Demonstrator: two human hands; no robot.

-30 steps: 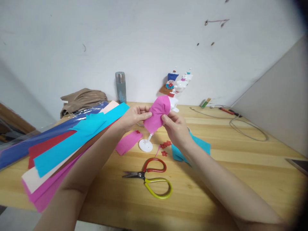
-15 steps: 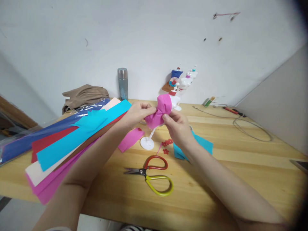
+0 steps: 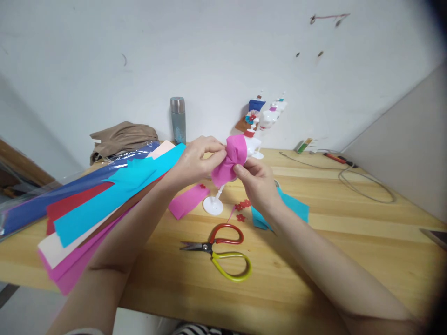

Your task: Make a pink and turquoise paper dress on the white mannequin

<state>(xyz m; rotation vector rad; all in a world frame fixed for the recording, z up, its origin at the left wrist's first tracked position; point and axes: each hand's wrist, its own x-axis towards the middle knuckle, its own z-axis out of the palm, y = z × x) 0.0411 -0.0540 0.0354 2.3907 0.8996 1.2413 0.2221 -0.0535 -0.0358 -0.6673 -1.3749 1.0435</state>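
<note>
A piece of pink crepe paper (image 3: 234,151) is wrapped around a small white dress-form mannequin (image 3: 253,147) that tilts on its round white base (image 3: 213,205). On the left side, my left hand (image 3: 202,160) pinches the paper at the waist with thumb and forefinger. My right hand (image 3: 256,179) grips the paper's lower right side, its thumb pressed on the front and the other fingers behind. Below the hands lie scissors (image 3: 206,247) with one red and one yellow handle, several small red flowers (image 3: 240,217) and a flat pink paper strip (image 3: 188,201).
Coloured paper strips (image 3: 115,200) are piled at the left, by brown cloth (image 3: 124,137). A thermos (image 3: 178,121) and dressed mannequins (image 3: 256,107) stand near the wall. Blue paper (image 3: 293,207) lies beside my right forearm; a grey cable (image 3: 373,186) curls at the right.
My left hand has shifted slightly, its fingers now lifted a little higher at the paper's left edge. The right hand stays almost in place, still holding the pink paper.
</note>
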